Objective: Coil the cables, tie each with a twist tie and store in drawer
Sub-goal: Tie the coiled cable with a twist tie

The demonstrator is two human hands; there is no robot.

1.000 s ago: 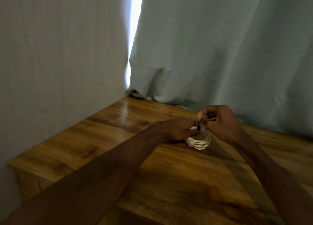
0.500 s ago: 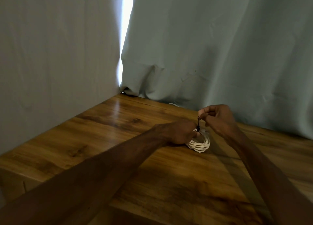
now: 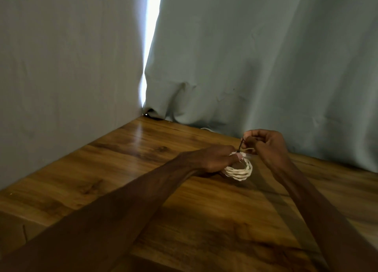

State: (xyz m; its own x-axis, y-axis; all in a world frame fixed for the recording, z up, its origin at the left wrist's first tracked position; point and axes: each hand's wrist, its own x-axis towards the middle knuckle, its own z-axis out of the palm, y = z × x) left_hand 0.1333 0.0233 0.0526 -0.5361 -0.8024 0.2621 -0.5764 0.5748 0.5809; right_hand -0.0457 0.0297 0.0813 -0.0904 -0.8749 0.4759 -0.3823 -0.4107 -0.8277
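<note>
A small coil of white cable (image 3: 239,172) lies on the wooden top (image 3: 126,169). My left hand (image 3: 212,158) grips the coil at its far edge and holds it down. Just above the coil a thin dark twist tie (image 3: 240,145) stands upright, its lower end at the coil. My right hand (image 3: 266,144) pinches the tie's upper end between thumb and fingers. A loose white cable end shows beside my right fingers.
Grey-green curtains (image 3: 255,57) hang along the back and left of the wooden top, with a bright gap (image 3: 150,46) between them. Another bit of white cable (image 3: 206,129) peeks out under the back curtain. The top's front left edge (image 3: 12,212) drops off.
My right hand has risen a little with the twist tie's end. The left hand and the coil have stayed in place. The camera view has shifted slightly.
</note>
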